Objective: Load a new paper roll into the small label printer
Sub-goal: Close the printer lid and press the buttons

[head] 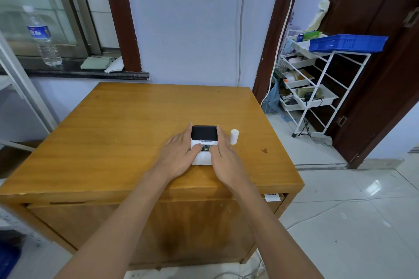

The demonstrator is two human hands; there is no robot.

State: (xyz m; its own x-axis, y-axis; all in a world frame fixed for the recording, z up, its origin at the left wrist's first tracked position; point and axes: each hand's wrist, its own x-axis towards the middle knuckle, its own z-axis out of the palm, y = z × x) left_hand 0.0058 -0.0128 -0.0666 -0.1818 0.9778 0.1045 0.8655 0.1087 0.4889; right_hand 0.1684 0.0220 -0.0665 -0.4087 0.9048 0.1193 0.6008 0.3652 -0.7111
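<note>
White paper roll (234, 136) just right of printer (204, 142), both hands' grip clasping printer sides.

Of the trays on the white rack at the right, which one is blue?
The top tray, a blue perforated plastic one resting across the top of the white rack. The trays on the tiers below it are white.

A single wide-angle head camera looks forward and down over the wooden surface (136, 120), close above both outstretched arms, facing the far wall (192, 18) and window (45, 7).
</note>
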